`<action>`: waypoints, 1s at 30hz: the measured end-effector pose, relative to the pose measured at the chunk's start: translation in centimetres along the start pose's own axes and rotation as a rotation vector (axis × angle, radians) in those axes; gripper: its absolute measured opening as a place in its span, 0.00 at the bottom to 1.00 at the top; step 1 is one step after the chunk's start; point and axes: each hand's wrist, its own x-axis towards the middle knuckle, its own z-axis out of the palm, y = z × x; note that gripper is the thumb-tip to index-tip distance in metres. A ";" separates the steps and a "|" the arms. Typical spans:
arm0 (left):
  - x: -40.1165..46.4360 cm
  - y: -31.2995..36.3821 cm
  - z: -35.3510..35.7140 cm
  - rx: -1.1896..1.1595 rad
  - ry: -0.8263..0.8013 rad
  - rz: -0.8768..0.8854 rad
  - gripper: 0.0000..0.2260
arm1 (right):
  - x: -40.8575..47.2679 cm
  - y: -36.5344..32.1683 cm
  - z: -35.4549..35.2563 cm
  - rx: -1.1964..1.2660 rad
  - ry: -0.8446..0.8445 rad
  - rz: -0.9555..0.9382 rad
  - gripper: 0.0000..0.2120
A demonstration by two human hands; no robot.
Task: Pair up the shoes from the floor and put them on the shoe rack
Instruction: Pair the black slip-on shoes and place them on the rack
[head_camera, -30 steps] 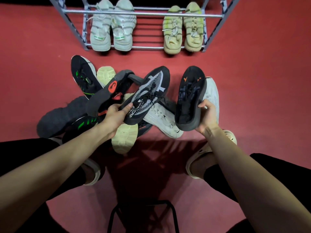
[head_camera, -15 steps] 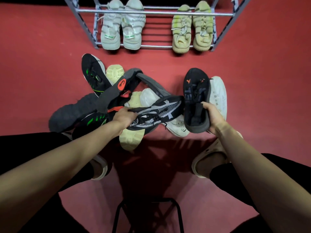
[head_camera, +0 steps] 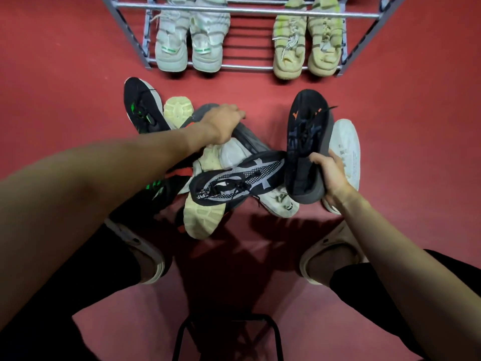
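The left hand [head_camera: 221, 123] closes on the dark grey orange-marked shoe [head_camera: 250, 142] lying leftward of its upright mate [head_camera: 307, 147], clamped in the right hand [head_camera: 329, 175].

A grey metal tube shoe rack [head_camera: 250, 14] stands on the red floor with a pale mint-white pair of sneakers [head_camera: 191, 37] at its left and a yellow-cream laced pair [head_camera: 307, 40] at its right, toes forward. Below, loose shoes lie heaped: a black and grey knit sneaker [head_camera: 239, 178] on its side, a black sneaker with green accents [head_camera: 141, 105], white sneakers [head_camera: 346, 149], and a dark orange-marked sneaker [head_camera: 307, 142] raised upright.
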 end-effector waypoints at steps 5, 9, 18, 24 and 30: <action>2.5 0.2 1.8 0.249 -0.028 -0.017 0.18 | 1.0 0.4 0.7 -0.129 0.056 -0.097 0.10; 3.6 -0.2 1.5 0.147 0.158 0.013 0.13 | 2.0 0.4 1.1 -0.263 0.160 -0.205 0.14; 1.7 1.1 -5.5 -0.594 0.567 0.077 0.14 | 0.0 -0.6 0.2 -0.680 0.277 -0.468 0.27; -0.2 1.5 -10.1 -0.836 0.682 -0.064 0.15 | -2.5 -2.9 0.2 -0.532 0.336 -0.502 0.25; -4.2 1.9 -12.8 -1.298 0.780 -0.074 0.05 | -3.2 -4.9 0.7 -0.293 0.272 -0.435 0.16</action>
